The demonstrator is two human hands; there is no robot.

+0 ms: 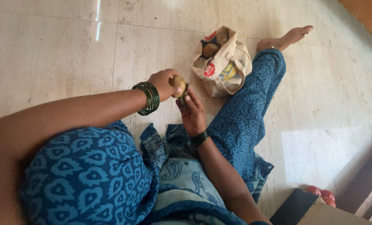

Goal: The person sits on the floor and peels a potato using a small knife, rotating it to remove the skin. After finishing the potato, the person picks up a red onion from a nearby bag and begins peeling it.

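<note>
Head view, sole view. Item: one small round brown potato [178, 82], held above the floor in front of the seated person's lap, just short of the bag. Left hand [164, 83]: closed around the potato from the left, fingers curled over its top, with a stack of green bangles [149, 98] on the wrist. Right hand [191, 112]: raised from below, palm towards the camera, fingers pressed together and pinching a small dark tool [185, 90] against the potato's right side; whether it is a blade or a peeler is too small to tell. A dark bangle [200, 137] sits on that wrist. Bag [229, 68]: pale, soft, printed, with an open mouth, standing on the floor beside the outstretched leg [252, 104]; a second potato [210, 50] shows inside it. Floor [61, 50]: pale polished stone tiles. Lower right corner: two red round things [321, 193] behind a cardboard box [325, 212], well apart from the hands. Step in hand, as judged: skinning the potato, with the tool set on its surface; how much skin is already off cannot be told. Next move, as judged: calls for a firm left-hand hold, a slight turn of the potato, and a shallow stroke kept clear of the left thumb.
</note>
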